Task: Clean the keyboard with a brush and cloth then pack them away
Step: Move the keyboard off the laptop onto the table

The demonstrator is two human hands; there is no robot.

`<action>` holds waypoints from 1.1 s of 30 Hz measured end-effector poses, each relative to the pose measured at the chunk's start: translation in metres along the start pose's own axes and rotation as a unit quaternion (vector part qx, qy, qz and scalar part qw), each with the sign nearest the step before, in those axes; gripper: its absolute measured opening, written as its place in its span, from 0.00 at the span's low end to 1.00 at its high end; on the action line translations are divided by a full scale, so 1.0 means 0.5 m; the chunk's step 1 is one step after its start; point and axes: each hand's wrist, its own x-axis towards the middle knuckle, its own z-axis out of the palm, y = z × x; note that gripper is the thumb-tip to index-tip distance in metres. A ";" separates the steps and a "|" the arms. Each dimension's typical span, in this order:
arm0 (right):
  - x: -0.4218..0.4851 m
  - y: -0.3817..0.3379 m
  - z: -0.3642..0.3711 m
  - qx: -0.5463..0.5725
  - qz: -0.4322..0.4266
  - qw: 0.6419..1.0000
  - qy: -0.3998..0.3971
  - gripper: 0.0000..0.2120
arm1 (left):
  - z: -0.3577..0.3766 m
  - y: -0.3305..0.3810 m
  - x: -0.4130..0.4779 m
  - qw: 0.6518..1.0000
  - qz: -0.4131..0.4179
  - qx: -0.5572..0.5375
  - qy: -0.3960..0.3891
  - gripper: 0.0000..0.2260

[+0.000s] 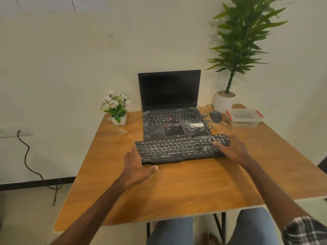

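A black, dusty keyboard lies across the wooden table in front of a laptop. My left hand is at its left end, fingers straight against the edge and the thumb spread on the table along the front. My right hand holds the right end, thumb on the keys and fingers wrapped past the edge, out of sight. I see no brush or cloth plainly in view.
An open dusty laptop stands behind the keyboard, with a white flat item and a cable on its palm rest. A mouse and a clear lidded box with red clips sit at the back right. A small flower pot and a tall potted plant stand near the wall.
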 end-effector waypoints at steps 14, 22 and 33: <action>0.001 0.006 0.028 0.033 0.017 0.999 0.006 0.36 | 0.017 0.002 -0.001 0.998 0.002 -0.021 0.062 0.53; -0.016 0.007 0.028 0.023 0.004 1.000 -0.001 0.36 | 0.012 0.007 -0.002 0.998 0.007 -0.004 0.060 0.51; -0.007 0.011 0.016 0.026 -0.065 0.997 0.019 0.31 | 0.064 0.136 0.040 0.993 0.112 0.029 0.033 0.36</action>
